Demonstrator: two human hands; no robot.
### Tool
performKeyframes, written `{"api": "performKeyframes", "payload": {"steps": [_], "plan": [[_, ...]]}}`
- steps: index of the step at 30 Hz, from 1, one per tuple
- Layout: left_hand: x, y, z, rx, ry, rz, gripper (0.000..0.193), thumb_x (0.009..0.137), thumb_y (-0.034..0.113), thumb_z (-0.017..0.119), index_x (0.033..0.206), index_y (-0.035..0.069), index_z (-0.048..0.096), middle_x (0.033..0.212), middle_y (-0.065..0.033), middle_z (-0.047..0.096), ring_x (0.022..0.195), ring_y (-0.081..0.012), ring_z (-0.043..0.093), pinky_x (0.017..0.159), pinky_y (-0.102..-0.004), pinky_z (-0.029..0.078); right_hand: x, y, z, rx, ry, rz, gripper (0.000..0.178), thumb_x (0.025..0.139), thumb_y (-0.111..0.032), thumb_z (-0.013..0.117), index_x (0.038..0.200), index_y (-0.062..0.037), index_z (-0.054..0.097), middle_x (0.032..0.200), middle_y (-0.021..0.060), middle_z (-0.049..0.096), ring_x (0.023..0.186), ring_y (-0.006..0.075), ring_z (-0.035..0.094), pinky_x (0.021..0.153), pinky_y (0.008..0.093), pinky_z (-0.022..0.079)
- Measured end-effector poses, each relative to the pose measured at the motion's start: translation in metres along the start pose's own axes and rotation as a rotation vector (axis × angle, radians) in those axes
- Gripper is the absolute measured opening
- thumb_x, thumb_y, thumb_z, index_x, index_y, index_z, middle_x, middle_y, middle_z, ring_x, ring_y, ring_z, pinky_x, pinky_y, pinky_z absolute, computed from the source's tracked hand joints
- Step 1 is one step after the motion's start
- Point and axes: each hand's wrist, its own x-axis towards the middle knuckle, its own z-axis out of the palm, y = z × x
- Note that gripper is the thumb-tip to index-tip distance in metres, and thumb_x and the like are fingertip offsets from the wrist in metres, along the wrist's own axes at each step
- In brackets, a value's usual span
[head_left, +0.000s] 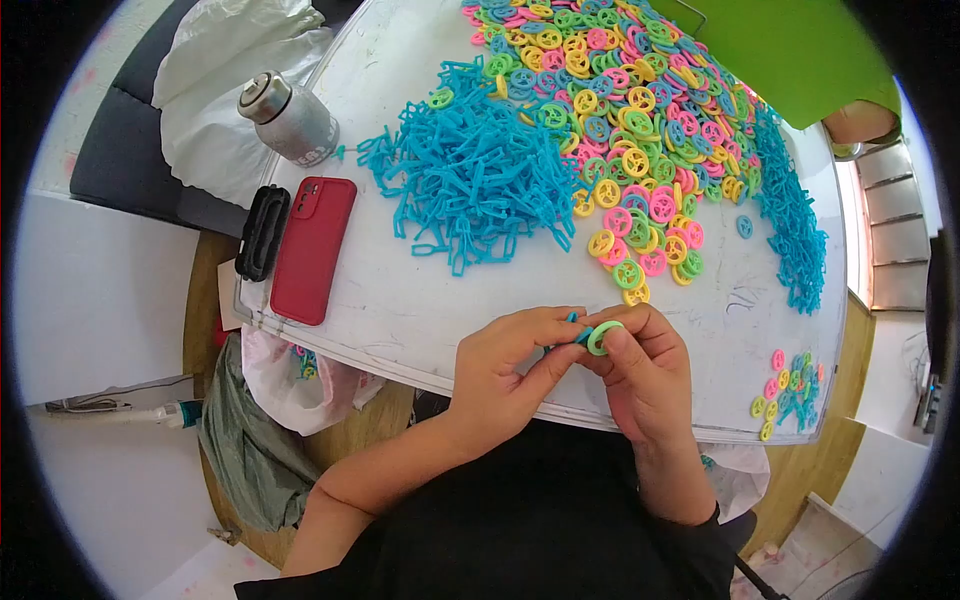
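Note:
My left hand (505, 375) and my right hand (648, 375) meet just over the table's near edge. Between the right thumb and fingers is a small green plastic wheel (593, 343). The left thumb and fingers pinch a small blue plastic piece (583, 336), mostly hidden by the fingertips, right against the wheel; whether the two are joined I cannot tell. Beyond my hands lies a heap of blue forked plastic pieces (480, 170). To its right spreads a large pile of pink, yellow, green and blue wheels (640, 130).
A red phone (313, 250), a black case (263, 232) and a metal flask (290, 120) line the table's left side. More blue pieces (790, 210) lie along the right edge. A small mixed group (785, 385) sits near right. Bags (290, 380) hang below. Another person's arm (860, 122) shows far right.

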Motion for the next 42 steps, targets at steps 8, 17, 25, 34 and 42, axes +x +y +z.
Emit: {"api": "performKeyframes", "payload": {"steps": [8,17,25,34,42], "plan": [[-0.005,0.001,0.001,0.298,0.04,0.228,0.027,0.078,-0.002,0.077,0.104,0.004,0.071,0.112,-0.0149,0.071,0.096,-0.0277,0.07,0.084,-0.0339,0.054,-0.001,0.012,-0.003,0.074,0.086,0.01,0.01,0.1,-0.012,0.058,0.1,-0.0022,0.056,0.101,0.0117,0.067,0.089,0.0176,0.068,0.079,0.0336,0.06],[-0.001,0.007,-0.008,0.349,-0.026,0.186,0.038,0.077,0.007,0.081,0.112,0.006,0.064,0.108,-0.0104,0.071,0.089,-0.0262,0.07,0.074,-0.0358,0.054,-0.01,0.006,-0.003,-0.559,0.0,-0.322,0.028,0.097,-0.003,0.06,0.123,0.005,0.061,0.096,0.0057,0.064,0.088,0.012,0.064,0.079,0.0273,0.056],[-0.004,0.006,-0.02,0.301,-0.109,0.059,0.042,0.078,0.013,0.083,0.116,0.008,0.067,0.112,-0.0094,0.065,0.102,-0.0246,0.062,0.084,-0.0337,0.05,-0.006,-0.025,-0.013,-1.021,-0.258,-0.343,0.042,0.086,0.003,0.067,0.128,0.0013,0.061,0.084,0.0077,0.062,0.072,0.0141,0.061,0.067,0.0264,0.053],[-0.013,0.003,-0.014,0.273,-0.06,-0.092,0.034,0.079,0.017,0.082,0.11,0.009,0.072,0.108,-0.0102,0.062,0.103,-0.0261,0.06,0.085,-0.0345,0.05,-0.001,-0.021,-0.012,-1.291,-0.271,-0.571,0.041,0.078,0.0,0.073,0.119,-0.0031,0.066,0.071,0.0078,0.06,0.057,0.0197,0.058,0.053,0.0316,0.043],[-0.005,0.005,-0.02,0.294,-0.126,0.02,0.033,0.078,0.016,0.083,0.109,0.009,0.073,0.102,-0.0073,0.064,0.1,-0.025,0.059,0.086,-0.0341,0.048,-0.007,-0.019,-0.016,-0.752,-0.183,-0.137,0.037,0.082,0.001,0.071,0.119,-0.0015,0.066,0.074,0.0085,0.063,0.056,0.0171,0.059,0.055,0.0285,0.046]]}}
